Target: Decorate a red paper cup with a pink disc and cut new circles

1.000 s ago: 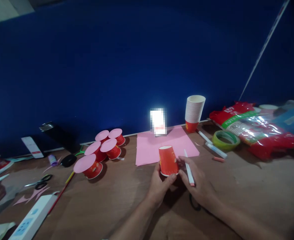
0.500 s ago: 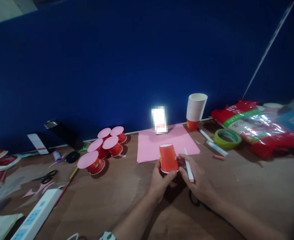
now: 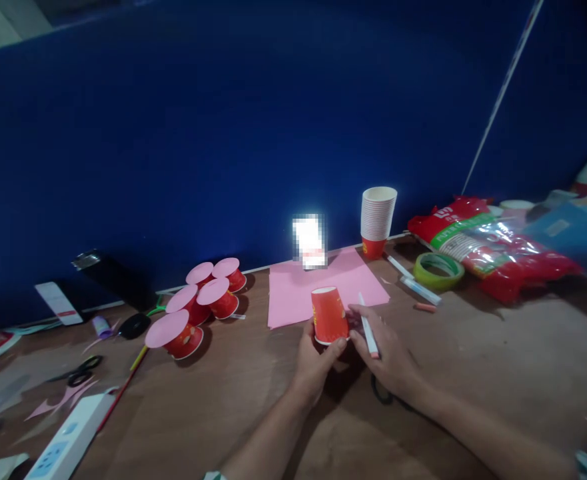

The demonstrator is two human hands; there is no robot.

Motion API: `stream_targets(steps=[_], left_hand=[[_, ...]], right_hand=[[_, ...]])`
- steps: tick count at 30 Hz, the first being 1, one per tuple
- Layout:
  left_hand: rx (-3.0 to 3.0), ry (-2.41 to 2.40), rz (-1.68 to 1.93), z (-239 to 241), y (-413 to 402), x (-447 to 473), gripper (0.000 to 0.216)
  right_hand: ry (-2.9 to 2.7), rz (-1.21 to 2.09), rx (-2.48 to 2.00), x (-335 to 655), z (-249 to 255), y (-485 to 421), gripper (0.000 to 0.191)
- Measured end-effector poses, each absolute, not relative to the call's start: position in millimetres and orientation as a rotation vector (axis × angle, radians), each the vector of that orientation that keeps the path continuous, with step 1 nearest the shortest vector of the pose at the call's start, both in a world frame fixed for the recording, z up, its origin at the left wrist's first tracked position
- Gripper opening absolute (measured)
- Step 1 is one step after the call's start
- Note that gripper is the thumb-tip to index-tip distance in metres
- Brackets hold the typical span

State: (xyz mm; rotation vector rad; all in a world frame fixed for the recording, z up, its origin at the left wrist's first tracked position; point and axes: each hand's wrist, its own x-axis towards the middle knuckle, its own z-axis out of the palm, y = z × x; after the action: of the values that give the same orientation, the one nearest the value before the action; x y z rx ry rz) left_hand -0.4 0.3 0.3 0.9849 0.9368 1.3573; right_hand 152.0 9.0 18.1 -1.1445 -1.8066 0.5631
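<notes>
Low over the table, my left hand (image 3: 318,357) is closed around a red paper cup (image 3: 330,317), thumb along its lower edge. The cup's white end faces up and away from me. Close by on the right, my right hand (image 3: 386,347) grips a white marker pen (image 3: 368,333) with a pinkish end toward me; its fingertips are by the cup's side, and I cannot tell whether they touch it. Behind the cup lies a stack of pink paper (image 3: 288,293). A dark loop, perhaps a scissors handle (image 3: 380,392), shows partly under my right wrist.
Several red cups with pink paper discs (image 3: 168,329) stand left. A cup stack (image 3: 377,217), green tape roll (image 3: 438,271), pens and a red plastic package (image 3: 513,267) are at right. A power strip (image 3: 70,437), scissors (image 3: 80,370) and paper scraps lie far left.
The view has shifted slightly, so most things appear a little further left. Both hands keep their hold on the cup and the marker; the cup has turned slightly.
</notes>
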Motion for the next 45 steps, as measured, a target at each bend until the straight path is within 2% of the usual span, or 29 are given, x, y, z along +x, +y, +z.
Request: stream_targets(steps=[5,10,17,21,27,45], left_hand=[[0.956,0.944,1.376,1.4,-0.1,1.0,0.06],[1.014,0.992,1.343,3.1,-0.7,-0.6,0.056],[0.905,0.936,1.289,4.9,-1.8,-0.7,0.064],[0.923,0.933,1.28,10.4,-3.8,0.7,0.062],[0.957,0.98,1.293,15.3,-2.9,2.9,0.06],[1.026,1.071,1.273,12.3,-2.2,0.1,0.061]], right_hand=[[-1.746,0.621,-1.109,152.5,17.9,8.2,0.038],[-1.676,0.466,-1.083,154.9,24.6,2.7,0.034],[-1.813,0.494,-0.944,163.5,27.7,-9.2,0.03],[-1.864,0.394,-0.874,162.7,28.6,-10.0,0.022],[-1.846,0.289,-0.714,156.7,30.4,-4.0,0.021],[-1.882,0.333,-0.757,154.5,24.8,-5.7,0.016]])
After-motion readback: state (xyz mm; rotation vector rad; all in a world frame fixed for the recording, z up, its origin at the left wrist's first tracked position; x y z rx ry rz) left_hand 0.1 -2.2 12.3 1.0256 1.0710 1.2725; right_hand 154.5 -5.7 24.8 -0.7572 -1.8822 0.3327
